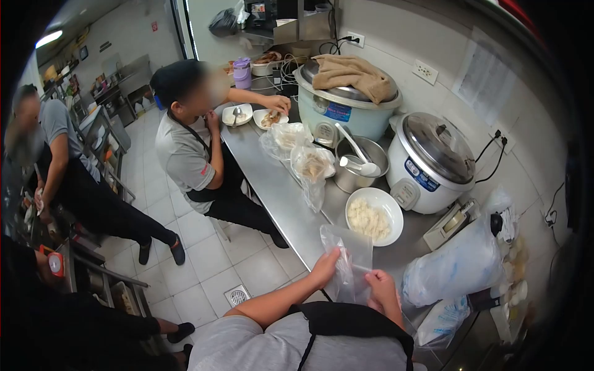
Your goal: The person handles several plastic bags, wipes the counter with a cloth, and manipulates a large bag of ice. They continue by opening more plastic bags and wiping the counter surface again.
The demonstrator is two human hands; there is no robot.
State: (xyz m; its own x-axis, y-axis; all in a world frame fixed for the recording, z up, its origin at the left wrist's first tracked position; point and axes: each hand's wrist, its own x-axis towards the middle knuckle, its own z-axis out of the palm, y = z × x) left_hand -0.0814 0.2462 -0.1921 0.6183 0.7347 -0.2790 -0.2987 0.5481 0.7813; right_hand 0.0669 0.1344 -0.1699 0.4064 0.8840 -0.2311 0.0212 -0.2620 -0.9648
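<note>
So, the clear plastic bag (346,263) is held up just over the near edge of the steel counter (281,198), right below the bowl of rice (373,216). The left hand (325,267) has its fingers curled and pinching the bag's left edge, thumb side toward the bag. The right hand (380,287) pinches the lower right side, fingers closed on the plastic, though exactly which fingertips do the gripping is hard to tell. Both forearms come up from the bottom of the frame, bent in toward each other, left arm bare and angled up from the lower left.

Further out: a metal pot (359,164) with ladles, filled bags (309,162) beside it, and two rice cookers (430,161) against the wall. A seated person (192,154) eats at the far end of the counter.
</note>
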